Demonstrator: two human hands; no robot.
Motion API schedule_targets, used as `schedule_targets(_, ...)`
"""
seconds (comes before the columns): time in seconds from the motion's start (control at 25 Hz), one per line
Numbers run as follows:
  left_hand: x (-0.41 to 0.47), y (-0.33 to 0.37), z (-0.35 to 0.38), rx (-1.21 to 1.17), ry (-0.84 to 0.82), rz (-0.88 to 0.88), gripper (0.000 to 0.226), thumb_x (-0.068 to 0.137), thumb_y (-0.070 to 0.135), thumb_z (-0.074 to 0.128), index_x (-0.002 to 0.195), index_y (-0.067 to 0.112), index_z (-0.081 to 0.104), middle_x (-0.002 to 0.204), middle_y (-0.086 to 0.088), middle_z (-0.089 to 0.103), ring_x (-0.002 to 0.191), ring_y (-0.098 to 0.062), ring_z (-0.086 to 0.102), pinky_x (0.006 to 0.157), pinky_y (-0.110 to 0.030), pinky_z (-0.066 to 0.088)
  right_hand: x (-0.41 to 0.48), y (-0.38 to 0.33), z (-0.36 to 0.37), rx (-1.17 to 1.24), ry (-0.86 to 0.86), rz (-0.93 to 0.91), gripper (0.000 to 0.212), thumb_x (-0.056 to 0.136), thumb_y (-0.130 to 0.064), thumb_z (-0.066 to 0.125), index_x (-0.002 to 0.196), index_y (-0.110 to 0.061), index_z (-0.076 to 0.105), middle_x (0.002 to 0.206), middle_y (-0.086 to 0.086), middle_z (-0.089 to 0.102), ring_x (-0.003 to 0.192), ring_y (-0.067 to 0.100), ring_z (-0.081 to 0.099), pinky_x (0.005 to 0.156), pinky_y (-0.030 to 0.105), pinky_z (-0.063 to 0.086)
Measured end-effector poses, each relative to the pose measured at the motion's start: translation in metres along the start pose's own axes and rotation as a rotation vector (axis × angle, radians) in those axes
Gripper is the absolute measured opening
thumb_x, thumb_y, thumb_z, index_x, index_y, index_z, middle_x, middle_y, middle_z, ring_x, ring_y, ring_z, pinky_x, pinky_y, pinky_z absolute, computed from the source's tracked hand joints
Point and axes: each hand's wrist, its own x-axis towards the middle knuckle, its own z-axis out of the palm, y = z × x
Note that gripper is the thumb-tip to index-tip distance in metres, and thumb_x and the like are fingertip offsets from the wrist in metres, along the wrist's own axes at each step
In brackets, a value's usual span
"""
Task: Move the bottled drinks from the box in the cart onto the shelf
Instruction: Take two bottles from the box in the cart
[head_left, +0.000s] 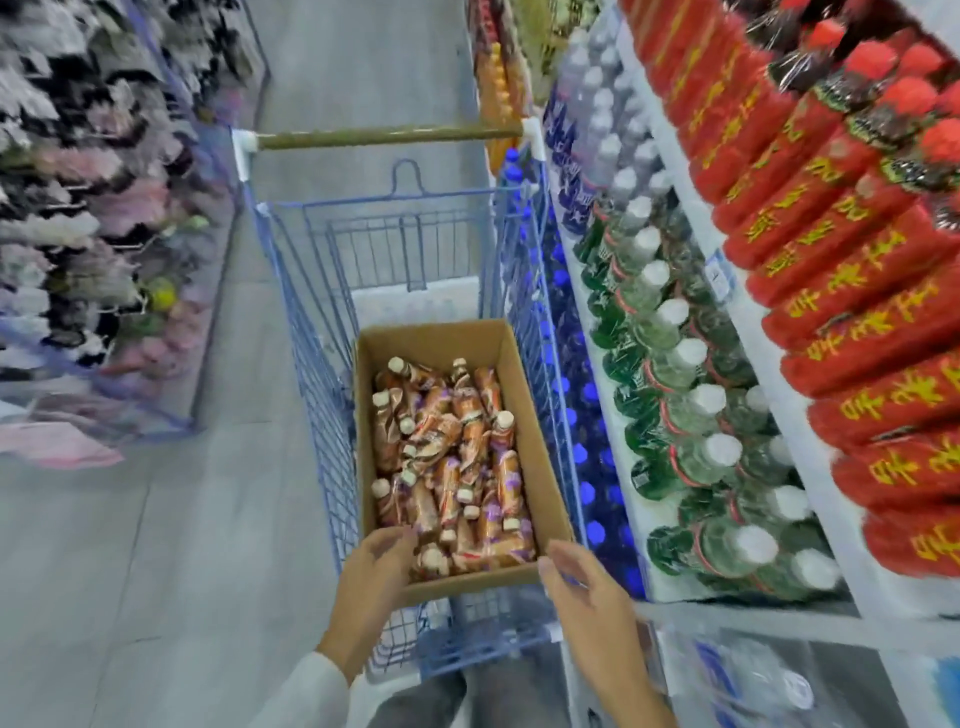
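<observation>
An open cardboard box (524, 415) lies in a blue wire cart (306, 312). Several small bottled drinks (447, 441) with orange-brown labels and white caps are piled loosely inside it. My left hand (374, 571) reaches over the box's near left corner, fingers relaxed, holding nothing. My right hand (587, 597) hovers at the near right corner of the box with loosely spread fingers, also holding nothing. The white shelf (691, 218) runs along the right side of the cart.
The shelf holds rows of green-labelled clear bottles (675, 395), red bottles (831, 312) above them and blue bottles (576, 415) low beside the cart. The cart's handle bar (384, 136) lies at the far end. A rack of hanging goods (93, 234) lines the aisle's left side.
</observation>
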Motion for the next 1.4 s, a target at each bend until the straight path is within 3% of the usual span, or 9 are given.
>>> schedule_targets(0.28,0.126,0.046,0.079,-0.811,-0.101,-0.482,0.062,0.097,0.034,0.061,0.146,0.002,0.039,0.139,-0.022,0.054,0.127,-0.035,0.055,0.111,-0.045,0.044,0.044,-0.01,0.015,-0.04,-0.095,0.119,0.02,0.093,-0.035,0.069,0.113,-0.038,0.066,0.107,-0.027,0.067,0.101,-0.014,0.058,0.087,0.008,0.04)
schedule_targets(0.48,0.212,0.066,0.111,-0.934,0.051,-0.533,0.064,0.097,0.04,0.061,0.15,0.015,0.035,0.147,-0.022,0.043,0.134,-0.036,0.047,0.11,-0.047,0.044,0.092,-0.001,0.025,-0.049,-0.069,0.2,0.017,0.088,-0.029,0.075,0.099,-0.041,0.067,0.094,-0.035,0.069,0.097,-0.016,0.061,0.081,0.004,0.042)
schedule_targets(0.64,0.266,0.036,0.125,-0.285,0.168,-0.343,0.082,0.085,0.033,0.077,0.152,0.013,0.035,0.149,-0.012,0.047,0.136,-0.032,0.047,0.114,-0.042,0.038,0.123,0.008,0.025,-0.035,-0.042,0.198,0.021,0.084,-0.028,0.079,0.098,-0.042,0.07,0.094,-0.043,0.065,0.097,-0.015,0.062,0.083,0.004,0.044)
schedule_targets(0.8,0.295,0.032,0.131,-0.117,0.208,-0.286,0.08,0.082,0.042,0.077,0.147,0.016,0.041,0.144,-0.007,0.053,0.131,-0.03,0.052,0.111,-0.039,0.04,0.146,0.017,0.025,-0.016,-0.02,0.192,0.017,0.086,-0.028,0.076,0.098,-0.039,0.072,0.093,-0.036,0.069,0.094,-0.016,0.061,0.085,0.008,0.045)
schedule_targets(0.96,0.275,0.043,0.125,-0.376,0.164,-0.262,0.051,0.101,0.012,0.057,0.148,0.001,0.039,0.148,-0.021,0.048,0.136,-0.037,0.046,0.082,-0.015,0.051,0.159,0.014,0.033,-0.032,-0.08,0.215,0.013,0.091,-0.033,0.072,0.101,-0.04,0.07,0.106,-0.023,0.07,0.107,-0.005,0.061,0.101,0.023,0.046)
schedule_targets(1.04,0.247,0.053,0.116,-0.525,0.092,-0.323,0.037,0.104,0.017,0.052,0.138,0.002,0.051,0.141,-0.021,0.055,0.122,-0.036,0.058,0.066,-0.029,0.054,0.168,0.009,0.037,-0.051,-0.131,0.209,0.013,0.094,-0.035,0.067,0.106,-0.04,0.067,0.114,-0.022,0.067,0.112,-0.003,0.059,0.102,0.024,0.046)
schedule_targets(1.12,0.214,0.053,0.102,-0.604,0.009,-0.424,0.031,0.097,0.031,0.062,0.118,0.008,0.063,0.117,-0.017,0.071,0.101,-0.029,0.068,0.077,-0.039,0.057,0.181,0.003,0.043,-0.094,-0.184,0.183,0.016,0.096,-0.039,0.064,0.112,-0.042,0.063,0.116,-0.024,0.064,0.113,-0.004,0.057,0.103,0.025,0.046)
schedule_targets(1.24,0.169,0.029,0.078,-0.462,-0.04,-0.379,0.035,0.094,0.041,0.063,0.116,0.014,0.068,0.108,-0.014,0.076,0.104,-0.032,0.072,0.097,-0.048,0.054,0.21,-0.009,0.057,-0.167,-0.234,0.1,0.026,0.097,-0.042,0.061,0.123,-0.038,0.061,0.119,-0.023,0.063,0.111,-0.006,0.057,0.097,0.02,0.046)
schedule_targets(1.4,0.123,-0.003,0.045,-0.416,-0.014,-0.362,0.034,0.087,0.03,0.07,0.116,0.013,0.066,0.107,-0.017,0.075,0.098,-0.037,0.072,0.088,-0.05,0.057,0.272,-0.027,0.092,-0.224,-0.258,0.055,0.029,0.098,-0.036,0.06,0.125,-0.024,0.061,0.118,-0.011,0.064,0.106,0.003,0.06,0.092,0.022,0.048)
